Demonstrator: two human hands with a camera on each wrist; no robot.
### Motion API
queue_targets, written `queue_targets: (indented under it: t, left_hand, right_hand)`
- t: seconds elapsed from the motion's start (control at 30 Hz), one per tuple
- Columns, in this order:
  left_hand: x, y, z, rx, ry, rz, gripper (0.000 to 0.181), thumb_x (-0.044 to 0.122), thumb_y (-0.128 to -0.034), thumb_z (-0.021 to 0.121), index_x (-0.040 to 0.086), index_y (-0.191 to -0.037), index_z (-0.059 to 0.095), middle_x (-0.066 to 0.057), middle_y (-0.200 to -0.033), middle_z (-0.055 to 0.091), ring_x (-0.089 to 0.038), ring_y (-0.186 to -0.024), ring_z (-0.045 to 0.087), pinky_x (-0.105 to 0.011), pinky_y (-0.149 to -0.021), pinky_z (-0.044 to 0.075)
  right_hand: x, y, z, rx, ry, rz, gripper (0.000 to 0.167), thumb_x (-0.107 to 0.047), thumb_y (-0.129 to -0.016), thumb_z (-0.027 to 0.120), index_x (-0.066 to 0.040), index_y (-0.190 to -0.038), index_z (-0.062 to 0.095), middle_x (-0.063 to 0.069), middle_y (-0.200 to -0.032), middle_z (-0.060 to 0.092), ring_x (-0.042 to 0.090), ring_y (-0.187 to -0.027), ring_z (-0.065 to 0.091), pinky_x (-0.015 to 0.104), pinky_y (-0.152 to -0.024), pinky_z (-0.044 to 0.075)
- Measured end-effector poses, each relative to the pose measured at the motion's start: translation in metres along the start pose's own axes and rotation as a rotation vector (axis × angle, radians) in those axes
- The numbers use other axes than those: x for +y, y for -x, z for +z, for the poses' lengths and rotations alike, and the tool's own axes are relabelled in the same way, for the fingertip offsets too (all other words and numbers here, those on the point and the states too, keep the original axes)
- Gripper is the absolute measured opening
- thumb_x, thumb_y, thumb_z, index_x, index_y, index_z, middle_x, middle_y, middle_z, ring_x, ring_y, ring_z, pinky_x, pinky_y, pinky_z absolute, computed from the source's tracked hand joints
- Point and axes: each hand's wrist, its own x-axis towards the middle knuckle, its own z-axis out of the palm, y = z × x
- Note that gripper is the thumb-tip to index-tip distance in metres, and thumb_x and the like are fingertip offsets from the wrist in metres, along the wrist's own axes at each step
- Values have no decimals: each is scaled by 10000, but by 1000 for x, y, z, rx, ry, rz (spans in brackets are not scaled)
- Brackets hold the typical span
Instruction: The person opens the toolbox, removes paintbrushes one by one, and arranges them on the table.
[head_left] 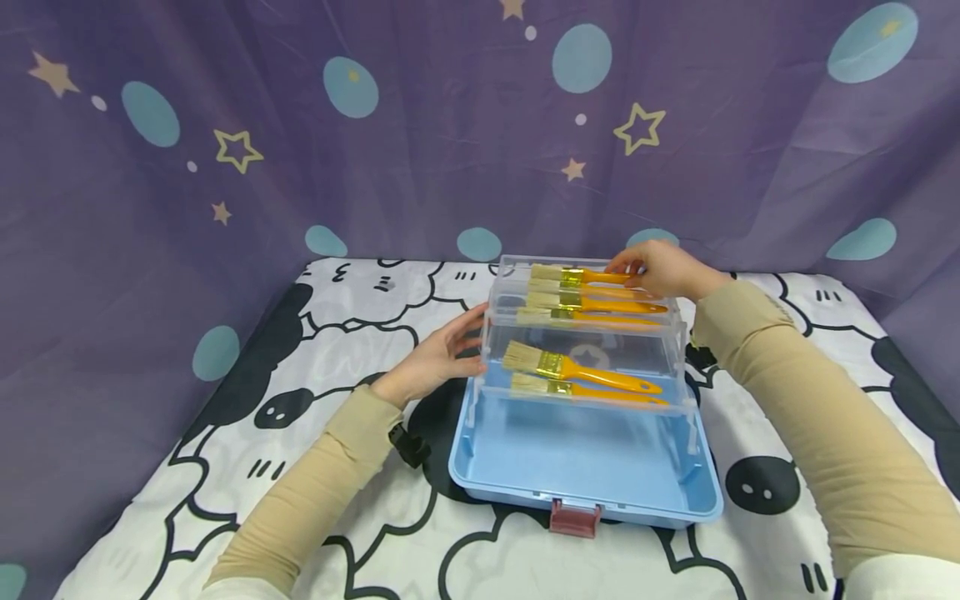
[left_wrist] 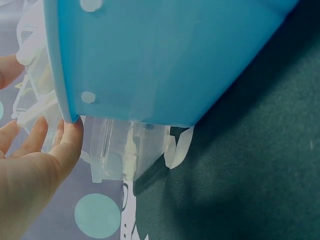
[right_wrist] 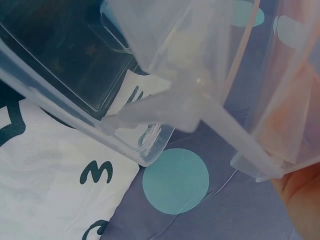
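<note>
A light-blue tiered storage box (head_left: 585, 454) stands unfolded, its clear plastic trays (head_left: 502, 354) raised above and behind the base. Two paintbrushes with yellow-orange handles lie in the front tray, including a flat paintbrush (head_left: 611, 379). Several more paintbrushes (head_left: 592, 304) lie in the tiers behind, bristles to the left. At the rearmost tray, my right hand (head_left: 667, 268) pinches the handle end of the back paintbrush (head_left: 581, 275). My left hand (head_left: 431, 362) touches the trays' left side with loosely bent fingers; the left wrist view shows its thumb (left_wrist: 72, 142) by the blue wall.
A dark-red latch (head_left: 574, 518) sits on the box's front edge. The table cover (head_left: 337, 500) is white with black cartoon sheep. Behind it hangs a purple curtain (head_left: 450, 150) with stars and blue ovals. Clear hinge arms (right_wrist: 150, 110) join the trays.
</note>
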Motion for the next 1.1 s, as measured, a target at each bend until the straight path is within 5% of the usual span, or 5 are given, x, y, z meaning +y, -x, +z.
queue_targets:
  t: [0.53, 0.87, 1.1]
  left_hand:
    - [0, 0, 0, 0, 8, 3, 879, -70, -867, 618, 230, -1537, 134, -92, -1564, 183, -361, -1403, 251, -459, -1116, 331]
    - [0, 0, -1, -5, 17, 6, 879, -77, -869, 610, 236, -1537, 133, -92, -1568, 169, -367, -1409, 234, -464, -1117, 328]
    - [1, 1, 0, -4, 21, 1, 879, -86, -870, 602, 239, -1537, 130, -89, -1569, 168, -367, -1413, 225, -469, -1115, 329]
  right_hand:
    - [0, 0, 0, 34, -14, 12, 529, 233, -735, 425, -4, -1135, 676, 174, -1087, 639, 319, -969, 580, 381, -715, 525]
    - [1, 0, -6, 62, -9, 0, 370, 143, -824, 556, -21, -1130, 686, 169, -1095, 650, 334, -985, 584, 500, -863, 507]
    - [-1, 1, -9, 33, -54, 75, 368, 103, -860, 561, -33, -1188, 658, 190, -1172, 634, 303, -930, 613, 458, -806, 531]
